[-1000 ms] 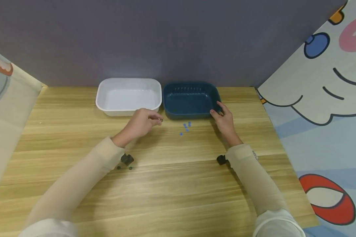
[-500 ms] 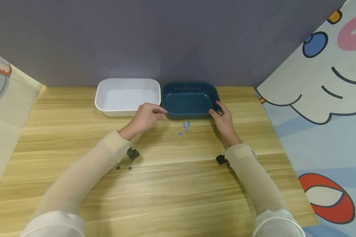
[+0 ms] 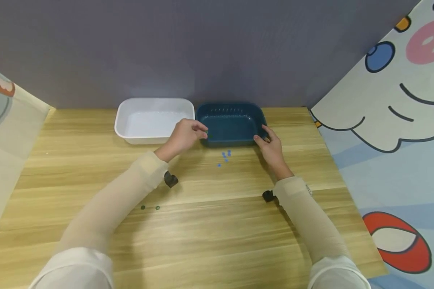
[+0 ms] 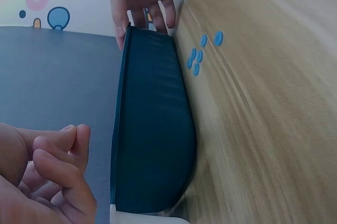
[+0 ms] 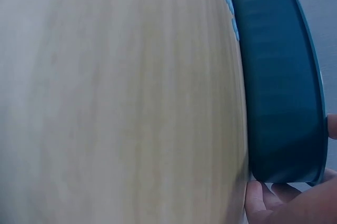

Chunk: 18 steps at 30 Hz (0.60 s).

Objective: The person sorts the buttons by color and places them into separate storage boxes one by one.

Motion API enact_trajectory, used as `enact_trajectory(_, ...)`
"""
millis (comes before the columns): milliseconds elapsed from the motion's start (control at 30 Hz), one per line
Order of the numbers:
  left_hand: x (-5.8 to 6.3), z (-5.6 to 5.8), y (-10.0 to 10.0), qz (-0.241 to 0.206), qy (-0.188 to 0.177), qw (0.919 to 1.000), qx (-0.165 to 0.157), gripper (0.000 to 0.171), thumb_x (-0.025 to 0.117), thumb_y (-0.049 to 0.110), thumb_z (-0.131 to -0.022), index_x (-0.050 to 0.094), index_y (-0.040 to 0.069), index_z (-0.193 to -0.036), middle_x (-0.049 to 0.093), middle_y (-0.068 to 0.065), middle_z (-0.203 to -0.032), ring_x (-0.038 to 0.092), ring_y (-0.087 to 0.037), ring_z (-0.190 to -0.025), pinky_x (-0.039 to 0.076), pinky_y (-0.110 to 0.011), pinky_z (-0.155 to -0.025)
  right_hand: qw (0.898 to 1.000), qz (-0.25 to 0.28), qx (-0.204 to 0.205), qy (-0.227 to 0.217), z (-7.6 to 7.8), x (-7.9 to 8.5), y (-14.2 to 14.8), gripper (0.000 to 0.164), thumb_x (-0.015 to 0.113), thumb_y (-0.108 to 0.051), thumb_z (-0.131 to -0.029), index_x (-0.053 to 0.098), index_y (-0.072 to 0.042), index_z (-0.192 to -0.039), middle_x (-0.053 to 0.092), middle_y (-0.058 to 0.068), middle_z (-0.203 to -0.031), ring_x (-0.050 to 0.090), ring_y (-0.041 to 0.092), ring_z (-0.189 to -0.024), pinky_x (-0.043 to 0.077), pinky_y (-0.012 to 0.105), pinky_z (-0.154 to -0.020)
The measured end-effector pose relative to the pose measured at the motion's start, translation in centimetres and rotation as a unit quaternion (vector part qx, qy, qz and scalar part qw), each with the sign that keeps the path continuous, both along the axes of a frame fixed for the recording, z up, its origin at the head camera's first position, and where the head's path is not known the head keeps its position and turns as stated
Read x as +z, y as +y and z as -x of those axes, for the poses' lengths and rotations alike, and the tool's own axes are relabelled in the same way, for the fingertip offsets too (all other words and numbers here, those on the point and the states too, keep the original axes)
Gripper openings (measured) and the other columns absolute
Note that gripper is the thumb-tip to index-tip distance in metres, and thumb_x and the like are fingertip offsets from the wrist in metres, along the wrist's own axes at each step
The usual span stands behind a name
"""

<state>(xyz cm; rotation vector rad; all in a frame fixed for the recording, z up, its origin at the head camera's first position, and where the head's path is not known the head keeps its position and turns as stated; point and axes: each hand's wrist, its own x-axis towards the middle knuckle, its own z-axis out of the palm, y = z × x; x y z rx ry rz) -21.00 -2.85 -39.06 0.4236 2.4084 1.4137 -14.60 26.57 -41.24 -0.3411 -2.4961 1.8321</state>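
Observation:
My left hand (image 3: 186, 134) has moved its fingertips to the left rim of the dark teal plastic tray (image 3: 235, 143). Thumb and index pinch a small green button (image 3: 207, 133), mostly covered by the fingers; in the left wrist view the tips meet and hide it. At the tray's right end, my right hand (image 3: 271, 148) grips the front corner, with fingers on the rim and wall in the right wrist view. Several small blue buttons (image 4: 199, 56) lie on the wooden table just before the tray.
A white tray (image 3: 139, 141) stands left of the teal one, its end close beside it. Two green buttons (image 3: 157, 208) lie on the wooden table (image 3: 217, 241) near the left forearm. A grey panel (image 3: 217, 48) rises behind both trays.
My left hand has moved right and away from me, from before the gap between the trays to the teal tray's left rim. My right hand keeps its grip on the tray.

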Motion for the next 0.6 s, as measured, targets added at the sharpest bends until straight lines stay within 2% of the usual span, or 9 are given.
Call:
enact_trajectory(133, 0.1, 0.34, 0.35, -0.024, -0.016, 0.9996, 0.003, 0.029, 0.063, 0.009, -0.1, 0.067, 0.004, -0.128, 0.075, -0.014, -0.104, 0.066, -0.043, -0.085, 0.045, -0.027, -0.054, 1.0, 0.004, -0.001, -0.001, 0.12, -0.28, 0.2, 0.065, 0.061, -0.016, -0.101, 0.031, -0.006, -0.158, 0.023, 0.02, -0.163, 0.044, 0.039, -0.137, 0.052, 0.029, -0.089)
enact_trajectory(200, 0.13, 0.36, 0.46, -0.03, -0.019, 0.9993, 0.006, 0.031, 0.062, 0.008, -0.1, 0.065, 0.004, -0.131, 0.075, -0.014, -0.103, 0.065, -0.046, -0.082, 0.042, -0.026, -0.049, 1.0, 0.006, -0.002, 0.001, 0.06, -0.42, 0.22, 0.064, 0.061, -0.015, -0.101, 0.031, -0.005, -0.158, 0.023, 0.02, -0.163, 0.043, 0.038, -0.138, 0.051, 0.029, -0.09)
enact_trajectory(367, 0.2, 0.5, 0.52, -0.029, -0.021, 0.9993, 0.015, 0.025, 0.063, 0.009, -0.1, 0.068, 0.005, -0.124, 0.075, -0.01, -0.102, 0.065, -0.046, -0.082, 0.042, -0.026, -0.048, 1.0, 0.001, -0.001, 0.01, 0.0, -0.38, 0.09, 0.063, 0.06, -0.015, -0.102, 0.033, -0.003, -0.157, 0.024, 0.021, -0.162, 0.045, 0.038, -0.136, 0.05, 0.035, -0.094)
enact_trajectory(467, 0.22, 0.54, 0.46, -0.03, -0.023, 0.9991, 0.02, 0.021, 0.065, 0.009, -0.099, 0.07, 0.006, -0.119, 0.075, -0.013, -0.105, 0.064, -0.046, -0.081, 0.042, -0.026, -0.048, 1.0, -0.004, 0.001, 0.014, 0.04, -0.26, 0.05, 0.063, 0.061, -0.015, -0.101, 0.033, -0.002, -0.156, 0.025, 0.022, -0.162, 0.045, 0.039, -0.136, 0.05, 0.038, -0.096)
enact_trajectory(600, 0.2, 0.52, 0.41, -0.029, -0.022, 0.999, 0.026, 0.019, 0.068, 0.01, -0.097, 0.071, 0.007, -0.115, 0.074, -0.015, -0.104, 0.064, -0.04, -0.074, 0.041, -0.025, -0.048, 1.0, -0.01, 0.001, 0.016, 0.0, -0.14, 0.03, 0.062, 0.061, -0.015, -0.102, 0.033, -0.001, -0.156, 0.025, 0.022, -0.161, 0.045, 0.038, -0.137, 0.05, 0.036, -0.097)
